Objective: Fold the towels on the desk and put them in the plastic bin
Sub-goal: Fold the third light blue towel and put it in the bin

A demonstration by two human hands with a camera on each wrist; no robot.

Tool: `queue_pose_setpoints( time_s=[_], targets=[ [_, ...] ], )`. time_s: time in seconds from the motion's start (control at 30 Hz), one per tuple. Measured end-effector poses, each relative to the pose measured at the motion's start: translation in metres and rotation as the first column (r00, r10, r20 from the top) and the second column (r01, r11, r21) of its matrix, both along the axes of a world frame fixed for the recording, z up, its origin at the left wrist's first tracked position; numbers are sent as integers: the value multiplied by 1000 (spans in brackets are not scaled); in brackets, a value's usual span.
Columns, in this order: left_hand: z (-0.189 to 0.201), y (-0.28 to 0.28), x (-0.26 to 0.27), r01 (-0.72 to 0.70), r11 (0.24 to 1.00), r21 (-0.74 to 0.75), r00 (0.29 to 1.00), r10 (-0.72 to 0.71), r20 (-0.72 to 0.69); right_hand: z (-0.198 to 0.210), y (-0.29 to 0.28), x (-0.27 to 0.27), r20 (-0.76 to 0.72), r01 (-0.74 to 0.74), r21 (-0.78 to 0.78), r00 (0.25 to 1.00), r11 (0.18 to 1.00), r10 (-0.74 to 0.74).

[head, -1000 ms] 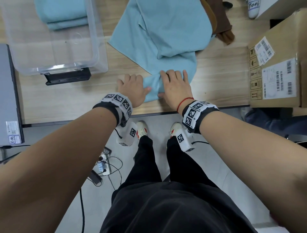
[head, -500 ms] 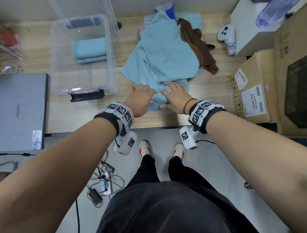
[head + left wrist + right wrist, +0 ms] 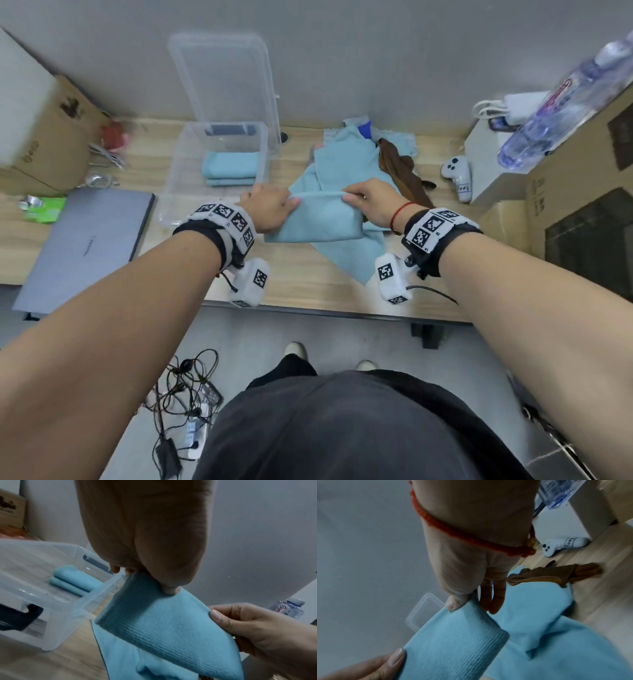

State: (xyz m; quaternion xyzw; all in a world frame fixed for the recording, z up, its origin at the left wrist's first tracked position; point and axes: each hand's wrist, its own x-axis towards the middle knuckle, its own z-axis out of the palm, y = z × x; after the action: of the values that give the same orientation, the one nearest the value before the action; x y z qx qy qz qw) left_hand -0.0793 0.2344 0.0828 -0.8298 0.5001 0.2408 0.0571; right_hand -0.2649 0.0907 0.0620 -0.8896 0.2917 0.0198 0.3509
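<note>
Above desk's front edge, left hand (image 3: 270, 209) and right hand (image 3: 371, 202) now pinch blue towel (image 3: 318, 219), lifted off desk (image 3: 301, 274); fold under way, bin (image 3: 178, 178) next.

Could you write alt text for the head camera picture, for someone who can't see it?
Seen from above, a left hand and a right hand each pinch the raised edge of a light blue towel over a wooden desk. A clear plastic bin to the left holds folded blue towels.
</note>
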Motion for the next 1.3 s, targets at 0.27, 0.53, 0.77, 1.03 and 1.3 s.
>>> queue_pose_setpoints(
  time_s=[0.27,0.53,0.77,1.03,1.3],
  targets=[
    [9,2,79,-29,996,-89,999,27,-20,20,-6,76,-32,-26,-25,999,999,26],
    [0,-7,222,-91,971,-222,995,77,-71,0,-18,208,-50,65,-63,996,996,-68],
    [-43,-30,315,19,986,-167,997,-32,-73,-39,-27,301,-137,193,-88,969,977,-204],
    [-93,-61,353,229,973,21,953,-229,200,-77,-34,344,-284,61,-430,938,901,-199],
    [-118,-74,353,254,954,159,919,-290,267,-104,-39,365,-312,-1,-574,925,819,-218]
  ],
)
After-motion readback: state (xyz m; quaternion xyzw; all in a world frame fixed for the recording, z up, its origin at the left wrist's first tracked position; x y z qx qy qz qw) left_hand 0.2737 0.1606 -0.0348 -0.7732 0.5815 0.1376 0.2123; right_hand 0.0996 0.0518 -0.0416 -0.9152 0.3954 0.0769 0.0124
